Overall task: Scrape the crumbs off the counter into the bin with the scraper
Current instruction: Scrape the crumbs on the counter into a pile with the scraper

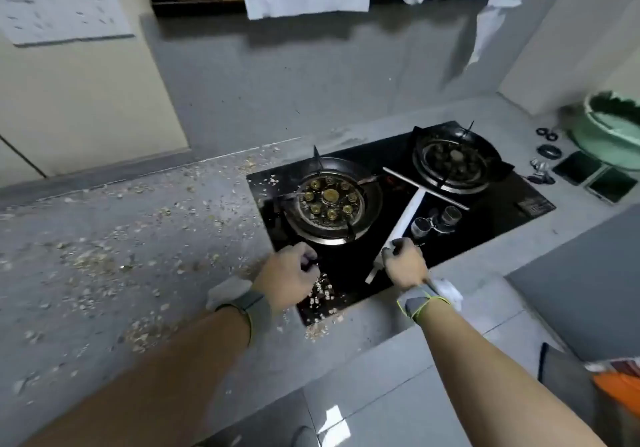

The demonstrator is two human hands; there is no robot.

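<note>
**Scraper in hand, crumbs still everywhere**

Grey speckled counter runs left of a glossy black hob, flaky pale crumbs strewn across it and piled at the hob's near corner. Right hand grips the white T-shaped scraper by its handle, blade resting on the glass. Left hand is curled; whether it holds anything, I cannot tell. Risk: crumbs could be swept into the burner. No bin clearly visible.

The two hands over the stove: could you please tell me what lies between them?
In the head view, bare black glass stovetop lies between the left hand and the right hand, which holds the white scraper. Crumbs sit beside the left hand.
</note>
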